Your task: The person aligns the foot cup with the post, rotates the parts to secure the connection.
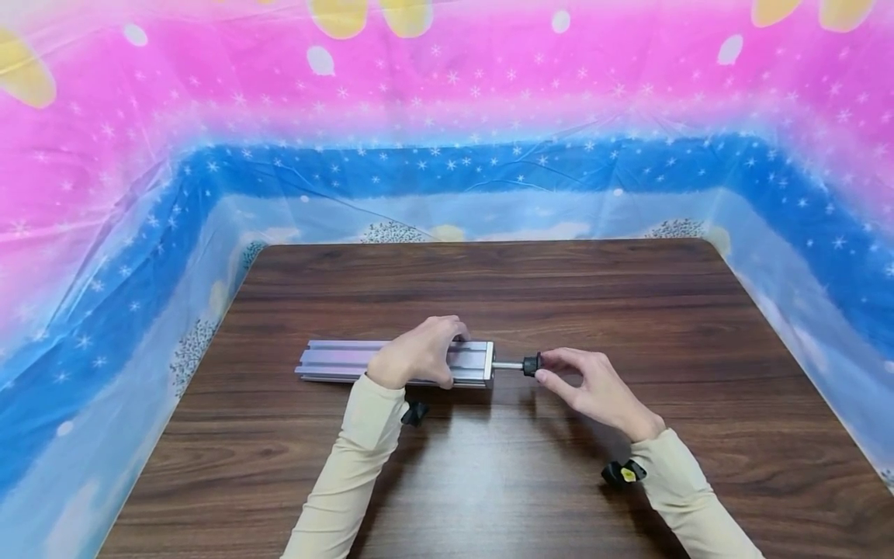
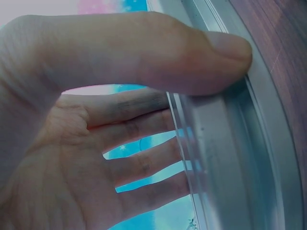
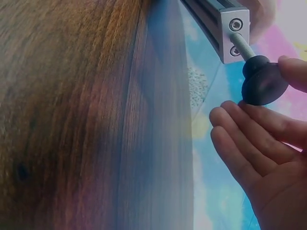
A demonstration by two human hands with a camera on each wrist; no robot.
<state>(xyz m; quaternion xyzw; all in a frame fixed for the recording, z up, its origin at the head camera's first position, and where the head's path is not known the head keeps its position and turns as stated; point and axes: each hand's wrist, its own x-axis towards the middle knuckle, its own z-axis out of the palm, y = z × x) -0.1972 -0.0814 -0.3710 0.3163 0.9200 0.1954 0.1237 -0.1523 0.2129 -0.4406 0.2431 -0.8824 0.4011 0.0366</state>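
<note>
A silver aluminium extrusion profile lies lengthwise on the wooden table. My left hand grips it from above near its right end, with the thumb along the near side and the fingers over the far side. The end plate carries two socket-head screws, and a threaded rod sticks out between them. On the rod's outer end sits a round black levelling foot. My right hand pinches its rim between thumb and index finger; the other fingers extend below it.
The dark wood-grain table has rounded far corners. A pink and blue patterned cloth hangs around its back and sides. Small black devices are strapped at both wrists, over cream sleeves.
</note>
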